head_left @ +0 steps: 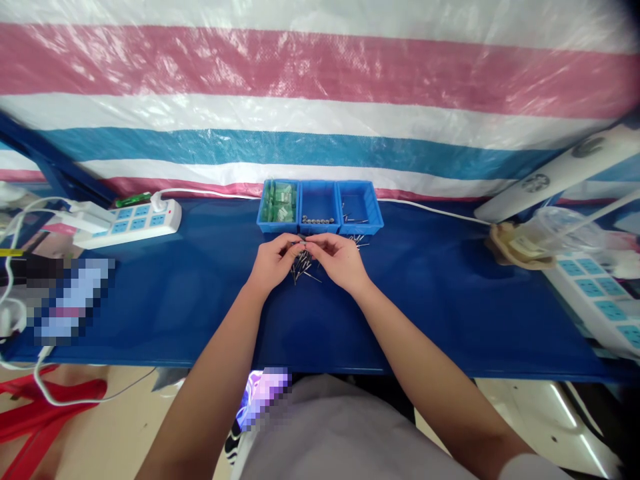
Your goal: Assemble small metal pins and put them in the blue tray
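Note:
My left hand (pixel 278 262) and my right hand (pixel 340 259) meet fingertip to fingertip over the blue table. Both are closed in a pinch around something small and dark that I cannot make out. Just beneath the fingers lies a loose pile of thin metal pins (pixel 302 265). More metal pins (pixel 359 241) stick out past my right hand. Behind the hands stand three blue bins. The left bin (pixel 278 227) holds green packets (pixel 281 202), the middle bin (pixel 320 227) a row of small round metal parts (pixel 318 220), and the right bin (pixel 361 229) a few thin metal pieces (pixel 355 219).
A white power strip (pixel 137 223) with plugs and a phone (pixel 75 300) lie at the left. To the right are another power strip (pixel 595 290), a plastic cup (pixel 560 230) and a slanting white tube (pixel 555 177). A white cable runs behind the bins along a striped sheet (pixel 320 73).

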Demonstrator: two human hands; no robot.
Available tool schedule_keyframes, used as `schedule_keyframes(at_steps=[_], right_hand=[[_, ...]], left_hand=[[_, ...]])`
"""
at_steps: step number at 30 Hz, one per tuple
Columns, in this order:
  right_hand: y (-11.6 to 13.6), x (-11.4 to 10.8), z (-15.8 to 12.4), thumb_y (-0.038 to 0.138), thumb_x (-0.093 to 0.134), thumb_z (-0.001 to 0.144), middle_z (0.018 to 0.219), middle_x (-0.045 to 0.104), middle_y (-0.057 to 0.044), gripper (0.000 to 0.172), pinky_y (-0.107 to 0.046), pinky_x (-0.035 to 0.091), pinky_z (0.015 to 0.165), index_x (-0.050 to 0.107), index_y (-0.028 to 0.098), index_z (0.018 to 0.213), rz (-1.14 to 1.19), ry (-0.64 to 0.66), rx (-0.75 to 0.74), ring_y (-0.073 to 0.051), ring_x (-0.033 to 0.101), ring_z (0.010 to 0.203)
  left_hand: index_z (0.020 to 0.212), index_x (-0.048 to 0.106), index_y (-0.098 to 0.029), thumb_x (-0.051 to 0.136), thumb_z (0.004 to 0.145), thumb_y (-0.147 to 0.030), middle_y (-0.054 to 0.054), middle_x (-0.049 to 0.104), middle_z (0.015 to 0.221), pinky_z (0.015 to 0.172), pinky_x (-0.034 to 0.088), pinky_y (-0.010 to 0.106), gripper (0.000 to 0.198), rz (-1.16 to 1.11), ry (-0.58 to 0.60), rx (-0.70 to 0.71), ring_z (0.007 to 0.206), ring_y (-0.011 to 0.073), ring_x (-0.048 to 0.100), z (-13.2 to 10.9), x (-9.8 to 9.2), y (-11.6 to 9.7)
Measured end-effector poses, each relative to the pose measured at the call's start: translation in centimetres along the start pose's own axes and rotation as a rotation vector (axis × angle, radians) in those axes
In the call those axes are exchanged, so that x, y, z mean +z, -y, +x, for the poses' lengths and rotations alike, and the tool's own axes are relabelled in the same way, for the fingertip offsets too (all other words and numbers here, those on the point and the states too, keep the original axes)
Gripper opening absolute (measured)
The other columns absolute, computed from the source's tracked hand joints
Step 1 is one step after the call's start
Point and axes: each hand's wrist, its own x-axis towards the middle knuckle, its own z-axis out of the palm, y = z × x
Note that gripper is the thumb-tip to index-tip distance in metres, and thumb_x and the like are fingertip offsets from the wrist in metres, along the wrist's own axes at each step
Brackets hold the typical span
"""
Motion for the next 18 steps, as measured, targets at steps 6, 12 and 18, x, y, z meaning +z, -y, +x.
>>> schedule_keyframes(at_steps=[6, 12, 18], right_hand=[[0.07, -0.05, 0.0, 0.049, 0.077, 0.081, 0.091, 0.08, -0.006, 0.035, -0.035, 0.06, 0.076, 0.078, 0.02, 0.101, -0.019, 0.002, -0.014, -0.019, 0.072, 0.078], [-0.14, -0.21, 0.21, 0.049, 0.077, 0.081, 0.085, 0.079, -0.006, 0.035, -0.033, 0.058, 0.07, 0.079, 0.019, 0.099, -0.035, -0.012, 0.018, -0.018, 0.07, 0.071], [-0.04, 0.21, -0.05, 0.047, 0.075, 0.083, 0.091, 0.08, -0.006, 0.032, -0.034, 0.059, 0.074, 0.079, 0.02, 0.1, -0.025, 0.007, -0.008, -0.019, 0.072, 0.076]], left_hand=[[0.094, 0.074, -0.019, 0.066, 0.095, -0.047, -0.002, 0.063, 0.064, 0.058, 0.045, 0.023, 0.029, -0.011, 0.004, -0.001, 0.057, 0.0103, 0.056, -0.14, 0.01, -0.06], [0.109, 0.075, -0.022, 0.069, 0.093, -0.042, -0.006, 0.054, 0.058, 0.058, 0.045, 0.022, 0.026, 0.003, -0.042, 0.044, 0.052, 0.0092, 0.049, -0.08, 0.3, 0.06], [0.1, 0.075, -0.02, 0.065, 0.095, -0.045, -0.003, 0.062, 0.063, 0.061, 0.046, 0.023, 0.027, 0.027, -0.014, 0.004, 0.057, 0.0106, 0.056, 0.04, 0.04, -0.06]])
